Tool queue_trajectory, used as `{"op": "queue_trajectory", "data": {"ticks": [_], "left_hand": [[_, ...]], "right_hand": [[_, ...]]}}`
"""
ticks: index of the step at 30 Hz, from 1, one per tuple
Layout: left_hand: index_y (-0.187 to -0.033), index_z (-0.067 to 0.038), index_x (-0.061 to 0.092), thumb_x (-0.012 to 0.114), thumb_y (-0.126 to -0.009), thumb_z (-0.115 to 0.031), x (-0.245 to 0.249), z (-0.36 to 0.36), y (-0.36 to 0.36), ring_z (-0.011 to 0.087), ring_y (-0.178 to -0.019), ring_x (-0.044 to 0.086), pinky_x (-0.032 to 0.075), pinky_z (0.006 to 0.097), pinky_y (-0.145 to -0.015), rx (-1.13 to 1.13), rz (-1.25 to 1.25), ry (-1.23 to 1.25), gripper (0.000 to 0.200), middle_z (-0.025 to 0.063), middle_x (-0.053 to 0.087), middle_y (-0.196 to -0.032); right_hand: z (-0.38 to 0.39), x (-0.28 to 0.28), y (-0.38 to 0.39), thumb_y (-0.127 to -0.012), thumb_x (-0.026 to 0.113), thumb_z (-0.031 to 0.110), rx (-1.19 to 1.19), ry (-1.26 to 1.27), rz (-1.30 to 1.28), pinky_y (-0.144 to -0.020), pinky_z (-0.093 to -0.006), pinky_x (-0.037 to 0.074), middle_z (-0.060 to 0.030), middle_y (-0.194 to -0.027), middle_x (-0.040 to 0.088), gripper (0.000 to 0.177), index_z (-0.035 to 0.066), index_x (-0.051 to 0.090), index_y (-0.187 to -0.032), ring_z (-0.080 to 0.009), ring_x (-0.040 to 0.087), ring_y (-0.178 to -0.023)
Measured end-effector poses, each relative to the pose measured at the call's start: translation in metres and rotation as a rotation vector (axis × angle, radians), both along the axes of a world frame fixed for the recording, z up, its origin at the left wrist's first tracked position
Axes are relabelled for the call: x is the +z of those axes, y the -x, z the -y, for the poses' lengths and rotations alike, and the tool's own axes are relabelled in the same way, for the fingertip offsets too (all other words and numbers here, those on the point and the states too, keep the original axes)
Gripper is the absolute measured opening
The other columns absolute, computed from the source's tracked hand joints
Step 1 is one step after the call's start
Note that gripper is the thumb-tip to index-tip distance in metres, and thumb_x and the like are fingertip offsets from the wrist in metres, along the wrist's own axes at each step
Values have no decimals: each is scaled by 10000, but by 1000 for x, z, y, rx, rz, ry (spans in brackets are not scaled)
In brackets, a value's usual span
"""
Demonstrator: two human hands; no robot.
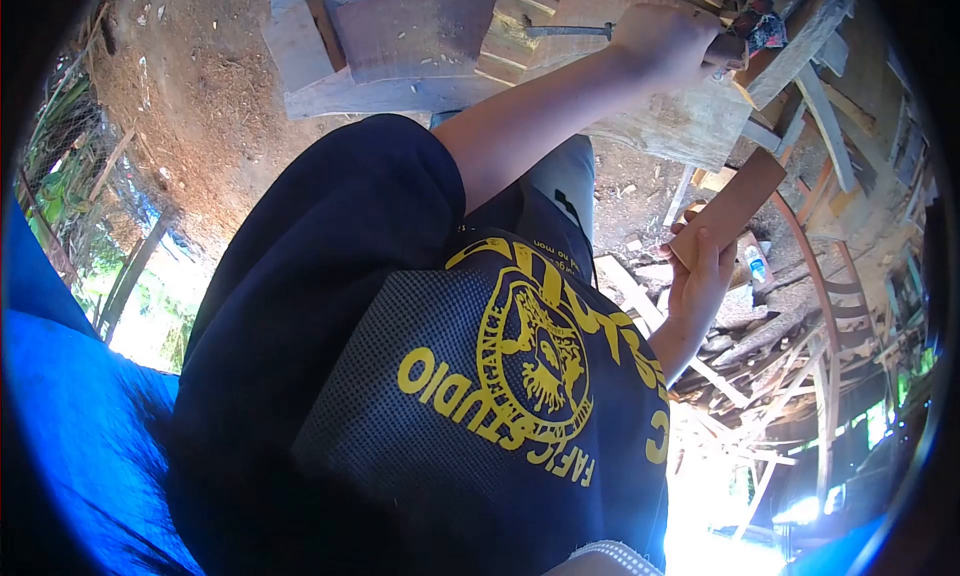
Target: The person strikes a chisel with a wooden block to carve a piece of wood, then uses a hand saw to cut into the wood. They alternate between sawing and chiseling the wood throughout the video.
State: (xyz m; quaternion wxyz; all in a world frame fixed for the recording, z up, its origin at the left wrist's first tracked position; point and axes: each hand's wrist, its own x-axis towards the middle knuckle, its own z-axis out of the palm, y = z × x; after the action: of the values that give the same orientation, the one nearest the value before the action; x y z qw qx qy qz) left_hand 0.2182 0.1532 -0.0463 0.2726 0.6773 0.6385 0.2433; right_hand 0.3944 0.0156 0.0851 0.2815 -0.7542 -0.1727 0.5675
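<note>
My right hand (697, 276) grips a flat rectangular piece of wood (732, 204) near its lower end, thumb across its face. The piece tilts up to the right. My left hand (660, 44) reaches across the bench and is closed. A short brown end (726, 50) shows by its fingers; I cannot make out what it belongs to. Just past that lies a small red and black patterned thing (768, 30). Left of my left hand, a dark metal rod (570, 31) with a wider end rests against light wooden blocks (510, 34).
A wooden workbench (410, 36) runs along the top. Planks and offcuts (800, 56) are heaped at the upper right. A curved wooden frame (815, 276) stands at the right, near a plastic bottle (755, 266). Scrap sticks (760, 376) litter the earth floor. Blue sheeting (70, 426) hangs lower left.
</note>
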Motion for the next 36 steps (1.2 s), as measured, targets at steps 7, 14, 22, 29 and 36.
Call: {"op": "queue_trajectory", "data": {"ticks": [7,14,22,29,36], "left_hand": [[-817,-100,630,702,-724,-334,-5,-10,6,238,-574,662,526,358,-505,188,63,-121,262,74,660,-663],[-770,-120,602,723,-682,-355,-13,3,1,223,-572,649,509,358,-497,143,40,-242,279,46,629,-636],[-772,-146,618,720,-699,-406,-20,6,-4,236,-561,649,502,372,-492,114,31,-212,288,53,630,-645],[-733,-127,588,715,-669,-326,-15,7,0,221,-557,646,508,373,-485,73,7,-175,244,43,627,-639],[-738,-122,579,711,-673,-310,-19,5,-9,226,-533,637,499,367,-463,137,16,-203,239,45,617,-604]], "right_hand": [[-11,-2,6,-870,515,57,38,3,3,-583,-316,545,-197,-1059,573,490,-4,335,-1322,-227,618,-838],[-35,10,1,-894,560,219,113,-64,84,-589,-305,521,-192,-1091,584,534,2,342,-1330,-251,617,-841],[-104,10,-14,-925,546,361,396,-321,797,-607,-261,446,-124,-1104,605,486,17,474,-1261,-181,591,-863],[-145,58,-55,-923,462,448,239,-323,364,-482,-170,375,-152,-1024,624,533,-12,513,-1188,-141,613,-776],[-121,-10,-45,-927,535,279,458,-234,428,-521,-212,452,-131,-957,618,377,-13,514,-1165,-175,622,-795]]}}
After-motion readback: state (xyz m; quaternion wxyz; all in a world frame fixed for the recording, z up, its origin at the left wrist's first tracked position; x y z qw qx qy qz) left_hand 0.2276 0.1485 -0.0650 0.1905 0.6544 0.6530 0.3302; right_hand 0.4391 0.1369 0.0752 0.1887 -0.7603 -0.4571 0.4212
